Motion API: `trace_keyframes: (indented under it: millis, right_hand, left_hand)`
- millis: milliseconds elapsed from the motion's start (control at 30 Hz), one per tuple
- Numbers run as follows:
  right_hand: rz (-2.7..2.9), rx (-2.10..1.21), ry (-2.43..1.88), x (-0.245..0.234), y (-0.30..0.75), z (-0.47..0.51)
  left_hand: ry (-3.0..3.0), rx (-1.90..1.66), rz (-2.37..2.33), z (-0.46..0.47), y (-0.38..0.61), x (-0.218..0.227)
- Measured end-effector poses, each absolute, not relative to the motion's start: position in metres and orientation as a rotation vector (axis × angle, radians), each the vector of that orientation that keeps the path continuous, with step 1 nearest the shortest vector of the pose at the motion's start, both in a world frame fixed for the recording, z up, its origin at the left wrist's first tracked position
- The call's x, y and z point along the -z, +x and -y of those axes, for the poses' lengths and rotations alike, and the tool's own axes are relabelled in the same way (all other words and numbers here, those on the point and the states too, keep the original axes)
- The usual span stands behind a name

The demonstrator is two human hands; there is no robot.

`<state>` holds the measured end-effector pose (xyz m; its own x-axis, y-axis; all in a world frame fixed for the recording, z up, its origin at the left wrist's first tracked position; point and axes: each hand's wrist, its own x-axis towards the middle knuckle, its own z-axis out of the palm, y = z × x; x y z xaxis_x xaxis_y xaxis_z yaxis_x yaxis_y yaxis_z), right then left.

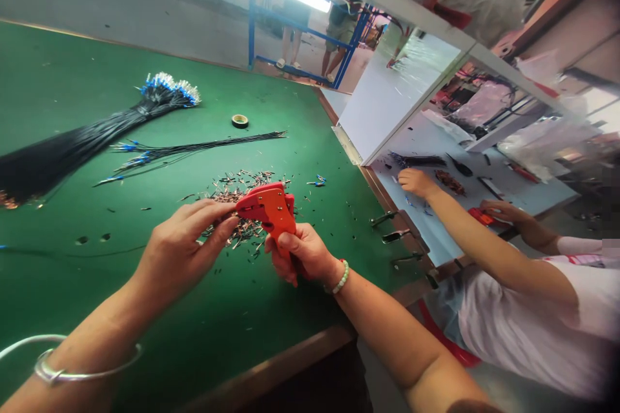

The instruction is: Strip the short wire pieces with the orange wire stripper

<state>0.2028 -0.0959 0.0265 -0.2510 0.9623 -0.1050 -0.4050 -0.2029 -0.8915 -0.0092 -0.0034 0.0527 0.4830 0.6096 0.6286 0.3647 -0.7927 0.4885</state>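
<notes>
My right hand [301, 253] is wrapped round the handles of a red crimping tool [268, 208], held above the green table [72, 77]. My left hand [181, 246] reaches to the tool's jaw with its fingertips pinched together; what they pinch is too small to make out. Under both hands lies a scattered pile of small metal terminals [231, 192]. A loose bunch of thin black wires with blue ends [194, 147] lies just beyond the pile.
A thick bundle of black wires with blue-white tips [97, 132] lies at the far left. A small tape roll [239, 120] sits further back. To the right a co-worker in a white shirt [533, 316] works at a white table [542, 197], one hand [415, 182] near small parts.
</notes>
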Motion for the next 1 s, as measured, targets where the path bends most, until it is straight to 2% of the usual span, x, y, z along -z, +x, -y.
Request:
trace_keyframes:
  millis: [333, 667, 1000]
  right_hand:
    - [1.014, -1.84, -0.83, -0.035, 0.21, 0.097]
    - [0.909, -1.849, -0.694, -0.038, 0.223, 0.091]
    - [0.949, -1.936, -0.763, -0.037, 0.222, 0.095]
  left_hand:
    - [2.447, -1.26, -0.774, 0.006, -0.009, -0.065]
    - [2.471, -1.325, -0.927, 0.011, -0.013, -0.07]
    - [2.621, -1.322, -0.754, 0.01, -0.014, -0.066]
